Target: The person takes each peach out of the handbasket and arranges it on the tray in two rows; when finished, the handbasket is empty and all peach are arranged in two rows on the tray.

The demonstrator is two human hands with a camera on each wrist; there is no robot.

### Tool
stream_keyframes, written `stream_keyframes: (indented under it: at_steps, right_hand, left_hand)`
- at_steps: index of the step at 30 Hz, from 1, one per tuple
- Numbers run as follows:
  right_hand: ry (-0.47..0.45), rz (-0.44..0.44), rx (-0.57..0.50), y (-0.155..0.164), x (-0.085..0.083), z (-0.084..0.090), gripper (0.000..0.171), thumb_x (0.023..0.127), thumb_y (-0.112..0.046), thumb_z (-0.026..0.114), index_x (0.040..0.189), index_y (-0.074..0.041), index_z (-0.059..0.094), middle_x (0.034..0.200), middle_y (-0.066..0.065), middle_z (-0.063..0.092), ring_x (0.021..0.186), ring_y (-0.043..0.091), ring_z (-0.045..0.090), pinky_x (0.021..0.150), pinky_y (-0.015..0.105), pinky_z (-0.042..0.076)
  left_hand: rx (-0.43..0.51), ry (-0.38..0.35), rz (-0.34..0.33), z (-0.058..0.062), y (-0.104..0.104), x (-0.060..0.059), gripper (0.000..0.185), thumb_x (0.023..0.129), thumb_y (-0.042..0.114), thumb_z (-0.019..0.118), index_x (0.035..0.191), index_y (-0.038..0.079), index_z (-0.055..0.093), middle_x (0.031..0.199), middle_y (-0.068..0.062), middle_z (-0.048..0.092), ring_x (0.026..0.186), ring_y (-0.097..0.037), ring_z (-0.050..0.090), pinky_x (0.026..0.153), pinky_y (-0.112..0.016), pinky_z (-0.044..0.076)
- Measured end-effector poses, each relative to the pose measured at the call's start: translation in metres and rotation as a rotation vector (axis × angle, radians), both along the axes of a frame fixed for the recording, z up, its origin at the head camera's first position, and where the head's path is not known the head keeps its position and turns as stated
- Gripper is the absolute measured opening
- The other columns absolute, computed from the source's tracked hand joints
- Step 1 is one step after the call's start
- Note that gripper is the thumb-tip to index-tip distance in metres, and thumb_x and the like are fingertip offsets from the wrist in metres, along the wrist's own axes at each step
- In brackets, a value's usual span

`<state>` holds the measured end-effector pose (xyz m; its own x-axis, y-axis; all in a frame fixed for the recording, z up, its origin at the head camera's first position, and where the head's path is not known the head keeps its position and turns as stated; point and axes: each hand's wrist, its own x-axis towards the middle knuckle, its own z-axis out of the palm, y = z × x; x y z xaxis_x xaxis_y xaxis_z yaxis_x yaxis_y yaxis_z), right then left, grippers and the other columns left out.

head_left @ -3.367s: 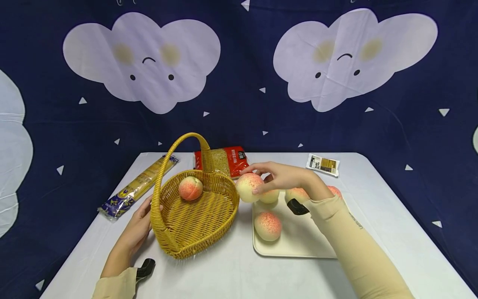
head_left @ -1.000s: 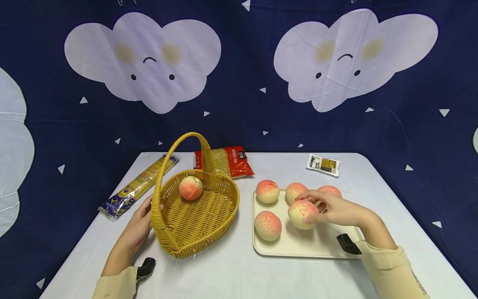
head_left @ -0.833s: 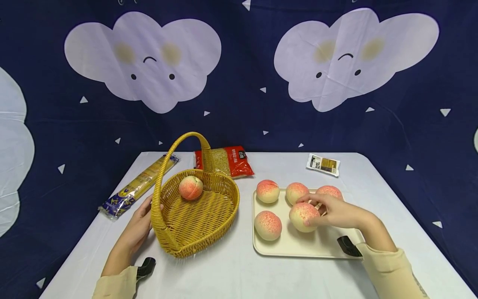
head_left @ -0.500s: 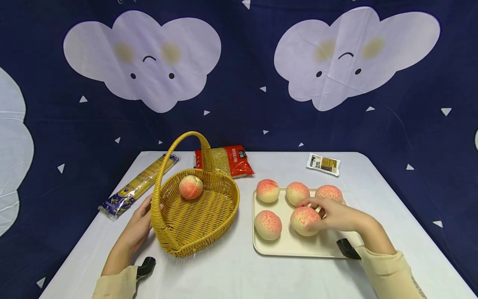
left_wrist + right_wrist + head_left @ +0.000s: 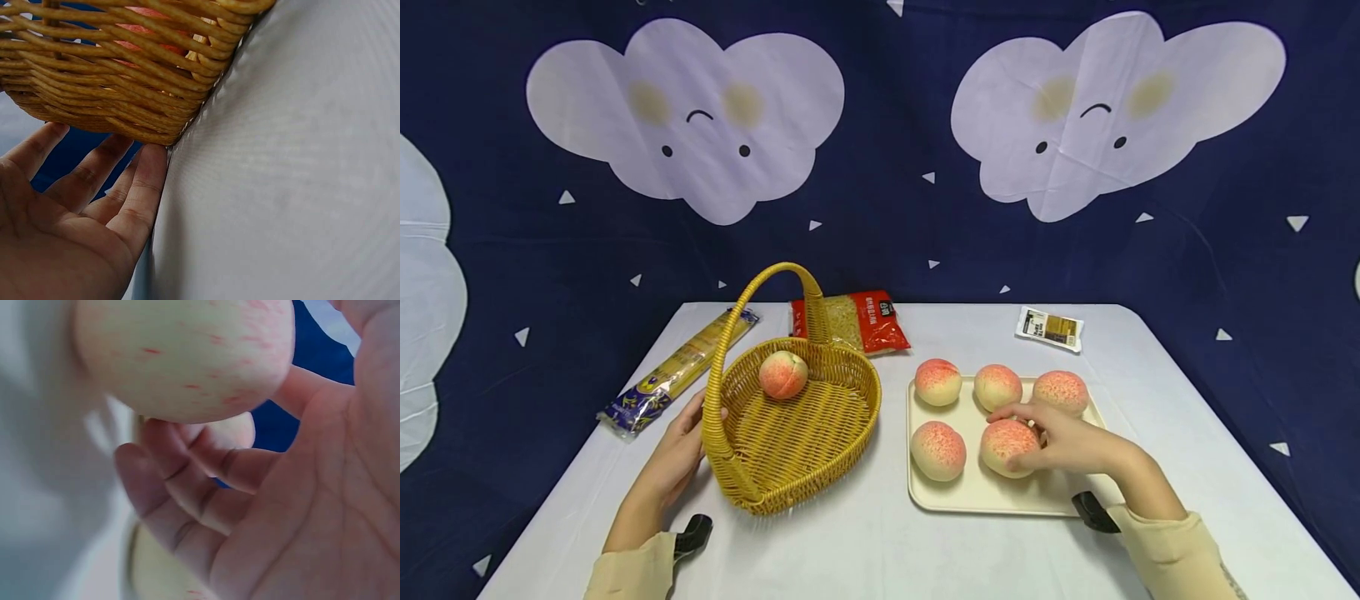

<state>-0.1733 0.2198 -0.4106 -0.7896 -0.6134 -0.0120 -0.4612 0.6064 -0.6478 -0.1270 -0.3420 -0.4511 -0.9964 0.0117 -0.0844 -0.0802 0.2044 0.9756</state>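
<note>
In the head view, my left hand holds the left side of a yellow wicker basket. A fingertip shows past the handle, and in the left wrist view several fingers touch the outer wicker. One pink-and-cream peach lies inside the basket at the back. My right hand holds another peach low at the tray's front middle, thumb in front and fingers behind. The cream tray also bears a front-left peach and back-row peaches.
A long pasta packet lies left of the basket. Behind it sits a red noodle bag. A small white-and-brown packet lies at the back right of the white table. A dark cloud-print curtain hangs behind.
My right hand has left the back-left peach on the tray and carried another peach to the front middle, lowering it there. My left hand and the basket have stayed put.
</note>
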Motion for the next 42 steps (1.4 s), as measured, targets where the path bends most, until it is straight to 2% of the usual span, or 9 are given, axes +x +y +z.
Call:
stream_keyframes:
  at_steps: [6,9,13,16,22,28,32,39,42]
  right_hand:
    - [0.013,-0.040,-0.037,0.000,0.006,-0.017,0.060,0.092,-0.038,0.085,0.145,-0.024,0.061,0.142,0.004,0.066,0.126,0.009,0.056,0.105,0.038,0.049]
    - [0.000,-0.051,-0.080,-0.002,0.009,-0.024,0.065,0.093,-0.036,0.085,0.148,-0.020,0.056,0.147,0.008,0.063,0.134,0.015,0.056,0.108,0.037,0.049]
    - [-0.031,-0.068,-0.123,-0.004,0.012,-0.028,0.066,0.092,-0.035,0.086,0.147,-0.019,0.054,0.144,0.008,0.062,0.129,0.017,0.056,0.100,0.032,0.052]
    - [-0.053,-0.073,-0.154,-0.006,0.014,-0.029,0.064,0.092,-0.032,0.086,0.144,-0.017,0.054,0.139,0.007,0.062,0.122,0.012,0.056,0.094,0.029,0.053]
    - [-0.077,-0.072,-0.197,-0.007,0.015,-0.031,0.063,0.090,-0.030,0.088,0.142,-0.013,0.056,0.135,0.006,0.062,0.116,0.006,0.058,0.091,0.028,0.055]
    - [-0.071,-0.095,-0.202,-0.006,0.015,-0.033,0.065,0.088,-0.028,0.090,0.140,-0.011,0.057,0.133,0.008,0.063,0.112,0.011,0.062,0.088,0.029,0.057]
    - [-0.067,-0.123,-0.191,-0.004,0.014,-0.033,0.065,0.086,-0.030,0.091,0.139,-0.014,0.057,0.134,0.007,0.064,0.113,0.015,0.062,0.089,0.030,0.056]
    - [0.001,-0.166,-0.146,-0.001,0.015,-0.034,0.069,0.084,-0.038,0.093,0.139,-0.019,0.056,0.133,0.002,0.065,0.119,0.008,0.062,0.099,0.032,0.054]
    - [0.014,-0.162,-0.133,-0.001,0.015,-0.036,0.070,0.084,-0.040,0.093,0.139,-0.019,0.055,0.133,0.002,0.065,0.120,0.012,0.063,0.101,0.034,0.054]
  left_hand:
    - [-0.005,-0.005,0.001,0.001,0.001,0.000,0.070,0.116,0.033,0.050,0.173,0.015,0.015,0.173,-0.023,0.024,0.129,0.002,0.043,0.095,-0.010,0.048]
    - [-0.010,-0.011,0.005,0.001,0.001,0.000,0.070,0.116,0.033,0.049,0.173,0.015,0.015,0.173,-0.023,0.024,0.129,0.001,0.043,0.095,-0.010,0.048]
    - [-0.012,-0.017,0.011,0.002,0.001,0.000,0.069,0.116,0.033,0.049,0.173,0.015,0.015,0.173,-0.022,0.024,0.130,0.001,0.042,0.094,-0.010,0.048]
    - [-0.013,-0.019,0.014,0.002,0.001,0.000,0.069,0.116,0.034,0.049,0.173,0.016,0.016,0.174,-0.021,0.024,0.131,0.000,0.042,0.094,-0.010,0.048]
    - [-0.009,-0.015,0.013,0.001,0.001,0.000,0.069,0.115,0.035,0.050,0.173,0.016,0.017,0.174,-0.021,0.024,0.133,-0.002,0.041,0.095,-0.010,0.048]
    - [-0.007,-0.003,0.007,0.001,0.001,0.000,0.070,0.115,0.037,0.050,0.173,0.015,0.017,0.173,-0.022,0.024,0.130,0.003,0.042,0.095,-0.011,0.048]
    - [-0.011,0.005,0.005,0.001,0.000,-0.001,0.070,0.115,0.037,0.050,0.173,0.015,0.017,0.173,-0.022,0.024,0.128,0.005,0.044,0.095,-0.011,0.048]
    - [-0.019,-0.003,0.017,-0.001,0.000,-0.001,0.068,0.115,0.036,0.050,0.173,0.016,0.020,0.171,-0.022,0.028,0.123,0.003,0.050,0.094,-0.013,0.049]
    - [-0.017,-0.003,0.015,-0.001,-0.001,-0.001,0.068,0.115,0.036,0.050,0.173,0.016,0.019,0.171,-0.023,0.028,0.123,0.004,0.050,0.095,-0.013,0.049]
